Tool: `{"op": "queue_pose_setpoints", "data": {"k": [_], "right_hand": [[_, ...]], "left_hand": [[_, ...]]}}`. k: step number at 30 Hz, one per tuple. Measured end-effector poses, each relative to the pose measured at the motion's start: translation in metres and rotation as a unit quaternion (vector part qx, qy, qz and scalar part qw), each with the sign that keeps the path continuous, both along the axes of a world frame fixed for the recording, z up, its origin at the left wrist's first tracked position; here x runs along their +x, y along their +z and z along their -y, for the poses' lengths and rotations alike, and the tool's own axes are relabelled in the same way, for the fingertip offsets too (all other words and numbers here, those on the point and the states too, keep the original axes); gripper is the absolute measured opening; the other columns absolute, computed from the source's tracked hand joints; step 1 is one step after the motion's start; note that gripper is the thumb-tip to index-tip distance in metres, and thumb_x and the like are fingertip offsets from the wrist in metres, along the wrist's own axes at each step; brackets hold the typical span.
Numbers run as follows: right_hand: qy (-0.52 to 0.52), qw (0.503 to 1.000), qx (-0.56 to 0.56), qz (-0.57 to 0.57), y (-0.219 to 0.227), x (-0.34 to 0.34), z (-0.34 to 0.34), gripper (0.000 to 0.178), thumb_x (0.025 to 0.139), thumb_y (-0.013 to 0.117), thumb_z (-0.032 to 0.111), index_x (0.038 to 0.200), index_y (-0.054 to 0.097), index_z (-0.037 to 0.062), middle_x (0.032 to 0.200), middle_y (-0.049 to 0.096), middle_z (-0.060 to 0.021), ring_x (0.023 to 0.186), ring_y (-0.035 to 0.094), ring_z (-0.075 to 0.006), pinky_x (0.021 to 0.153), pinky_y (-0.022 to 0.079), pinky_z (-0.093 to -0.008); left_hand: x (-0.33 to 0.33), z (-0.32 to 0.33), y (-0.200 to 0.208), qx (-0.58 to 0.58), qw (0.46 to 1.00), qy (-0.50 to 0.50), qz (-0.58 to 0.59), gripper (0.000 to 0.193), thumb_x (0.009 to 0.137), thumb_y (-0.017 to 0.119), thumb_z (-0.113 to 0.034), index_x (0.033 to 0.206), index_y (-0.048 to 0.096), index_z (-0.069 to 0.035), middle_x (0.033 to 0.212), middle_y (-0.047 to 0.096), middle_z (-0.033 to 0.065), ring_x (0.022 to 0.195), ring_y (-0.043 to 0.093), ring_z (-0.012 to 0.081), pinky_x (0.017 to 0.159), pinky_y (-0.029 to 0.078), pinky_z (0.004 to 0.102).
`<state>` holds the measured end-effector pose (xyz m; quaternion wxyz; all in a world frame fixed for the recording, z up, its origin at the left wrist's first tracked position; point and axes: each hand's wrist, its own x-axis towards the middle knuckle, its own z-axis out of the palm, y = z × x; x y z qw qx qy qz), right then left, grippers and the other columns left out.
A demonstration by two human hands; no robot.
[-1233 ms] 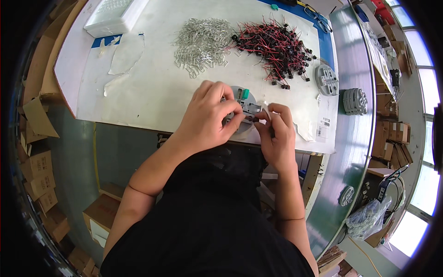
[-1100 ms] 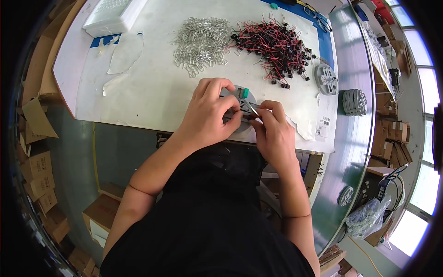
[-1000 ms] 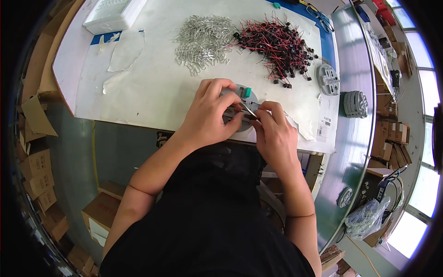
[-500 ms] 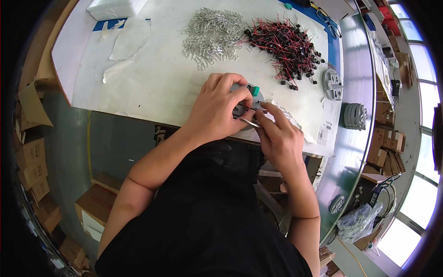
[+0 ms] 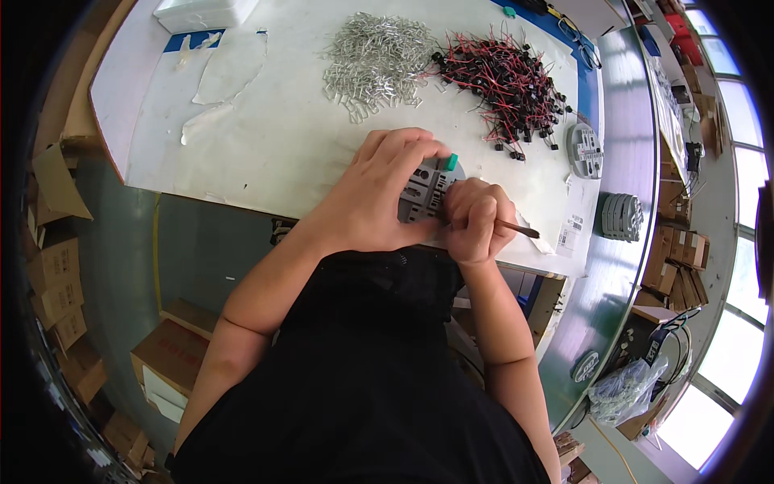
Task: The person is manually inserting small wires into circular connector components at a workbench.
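Note:
A round grey slotted fixture [image 5: 415,192] with a small green block [image 5: 451,163] at its far edge lies near the table's front edge. My left hand [image 5: 372,189] spans it, fingers on the far side and thumb on the near side, covering its left part. Closed in a fist at the fixture's right edge, my right hand [image 5: 479,219] grips a slim tool [image 5: 518,229]. The tool's brownish end sticks out to the right; its kind is not clear, and the rest is hidden in the fist.
Beyond my hands lie a heap of bent silver wire clips [image 5: 377,60] and a pile of black parts with red leads [image 5: 512,89]. Another round grey fixture [image 5: 585,151] sits at the right, by a stack of grey curved pieces [image 5: 621,216]. A white tray [image 5: 205,14] stands far left.
My right hand has turned and closed into a fist; the tool's visible end now points right, away from the fixture. My left fingers have spread, uncovering more of the fixture's face.

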<state>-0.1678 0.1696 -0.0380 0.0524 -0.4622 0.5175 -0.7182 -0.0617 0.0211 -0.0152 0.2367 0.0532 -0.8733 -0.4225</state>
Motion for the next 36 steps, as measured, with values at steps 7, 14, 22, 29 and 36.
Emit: {"op": "queue_pose_setpoints", "data": {"k": [7,14,22,29,36], "right_hand": [[-0.009,0.945,-0.105,0.31,0.058,-0.005,-0.015,0.052,0.117,0.036,0.047,0.088,0.053,0.0078,0.064,0.041,-0.0021,0.05,0.036,-0.0147,0.05,0.035,-0.0319],[-0.103,0.928,0.144,0.329,0.061,-0.026,-0.079,0.05,0.117,0.041,0.046,0.097,0.063,0.0061,0.069,0.048,0.0,0.057,0.043,-0.0108,0.051,0.035,-0.0294],[-0.103,0.9,0.404,0.13,0.054,-0.029,-0.075,0.034,0.113,0.058,0.028,0.101,0.072,-0.0005,0.075,0.06,-0.0054,0.063,0.056,-0.0158,0.063,0.047,-0.0315],[-0.068,0.895,0.43,-0.097,0.074,-0.034,-0.054,0.025,0.104,0.07,0.026,0.097,0.073,0.0022,0.077,0.066,-0.014,0.065,0.065,-0.0305,0.064,0.051,-0.042],[-0.045,0.779,0.54,-0.316,0.083,-0.032,-0.038,0.035,0.1,0.072,0.034,0.078,0.064,0.0068,0.071,0.065,-0.0122,0.063,0.067,-0.0368,0.057,0.051,-0.0484]], "left_hand": [[-0.015,-0.006,0.031,-0.143,0.988,-0.029,0.041,0.07,0.07,0.091,-0.025,0.135,0.067,-0.019,0.131,0.057,0.0093,0.114,0.054,0.0327,0.101,0.05,0.047],[0.006,0.004,0.003,-0.06,0.997,-0.022,-0.04,0.059,0.066,0.091,-0.017,0.12,0.068,-0.022,0.127,0.055,0.0071,0.116,0.055,0.0325,0.099,0.053,0.047],[0.01,0.021,0.003,-0.316,0.947,-0.033,-0.055,0.058,0.067,0.092,-0.019,0.119,0.066,-0.021,0.145,0.055,0.0095,0.133,0.052,0.0387,0.112,0.046,0.0554],[0.022,0.012,0.02,-0.052,0.998,-0.016,0.029,0.1,0.063,0.096,-0.025,0.153,0.051,-0.017,0.14,0.06,0.0134,0.127,0.058,0.0384,0.107,0.049,0.05],[0.01,0.005,0.006,0.054,0.993,-0.029,0.097,0.107,0.066,0.095,-0.027,0.159,0.046,-0.009,0.108,0.071,0.014,0.099,0.069,0.0343,0.089,0.055,0.0455]]}}
